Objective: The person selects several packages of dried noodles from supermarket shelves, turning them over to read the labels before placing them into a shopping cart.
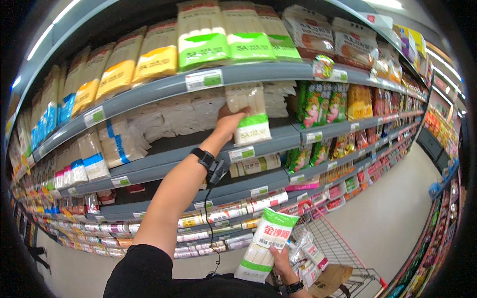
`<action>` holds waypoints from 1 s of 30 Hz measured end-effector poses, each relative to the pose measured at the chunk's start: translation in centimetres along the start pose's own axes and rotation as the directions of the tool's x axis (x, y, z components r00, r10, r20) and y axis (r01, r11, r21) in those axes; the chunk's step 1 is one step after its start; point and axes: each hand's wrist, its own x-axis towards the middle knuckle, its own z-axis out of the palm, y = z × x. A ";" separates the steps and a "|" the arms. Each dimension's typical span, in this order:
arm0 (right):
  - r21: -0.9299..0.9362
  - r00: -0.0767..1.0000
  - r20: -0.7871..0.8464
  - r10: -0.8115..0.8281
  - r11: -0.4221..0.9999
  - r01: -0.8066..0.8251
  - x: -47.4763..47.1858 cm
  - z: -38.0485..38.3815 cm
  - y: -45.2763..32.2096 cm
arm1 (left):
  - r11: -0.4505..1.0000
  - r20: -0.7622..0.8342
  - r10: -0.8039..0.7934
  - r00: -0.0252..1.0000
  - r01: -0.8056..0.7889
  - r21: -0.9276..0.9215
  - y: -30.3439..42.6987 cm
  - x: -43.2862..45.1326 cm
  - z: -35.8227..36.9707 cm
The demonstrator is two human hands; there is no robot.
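Reaching up to the shelf, my left hand (233, 119) grips the side of a noodle packet (251, 115) with a green band, which stands upright at the edge of the second shelf. Another green-and-white noodle packet (261, 249) is in my right hand (281, 262), held low in front of my body, tilted, above the near side of a shopping cart. White-wrapped packages (190, 111) lie stacked behind and beside the shelf packet. A black strap with a small device is on my left wrist, and a cable hangs from it.
The wire shopping cart (335, 232) stands at lower right with several packets (311, 260) and a brown bag (329, 279) inside. Noodle packets with green (205, 46) and yellow (156, 61) bands line the shelf above. Green bags (316, 104) stand right of my left hand. Shelving borders the aisle's far side.
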 end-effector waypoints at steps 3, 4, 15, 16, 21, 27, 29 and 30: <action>-0.007 0.996 -0.087 -0.023 1.000 0.023 -0.3 -2.3 0.9 | 0.995 0.023 0.097 0.995 -0.098 0.036 0.7 -0.4 1.3; -0.024 0.995 -0.099 -0.013 1.000 0.010 -0.3 -2.7 1.2 | 0.993 0.027 0.104 0.994 -0.105 0.044 1.0 -0.5 0.7; -0.063 0.994 -0.082 0.072 0.995 -0.077 1.6 1.6 2.1 | 0.976 -0.020 0.107 0.994 -0.102 0.193 5.4 -5.1 -13.8; -0.069 0.994 -0.071 0.080 0.994 -0.085 1.9 1.9 2.4 | 0.978 -0.034 0.093 0.995 -0.085 0.193 6.0 -5.7 -15.2; -0.074 0.992 -0.027 0.121 0.990 -0.122 3.2 3.9 3.2 | 0.933 -0.196 0.196 0.961 -0.121 0.340 7.2 -8.2 -22.3; -0.142 0.988 0.037 0.147 0.980 -0.140 4.5 6.4 3.6 | 0.854 -0.340 0.393 0.854 -0.202 0.479 8.5 -10.1 -27.7; -0.180 0.992 0.046 0.118 0.978 -0.108 4.7 7.5 3.4 | 0.819 -0.354 0.444 0.823 -0.212 0.533 8.5 -10.2 -28.7; -0.211 0.995 0.055 0.086 0.975 -0.073 4.8 8.1 3.4 | 0.780 -0.342 0.481 0.807 -0.217 0.587 8.6 -10.2 -29.4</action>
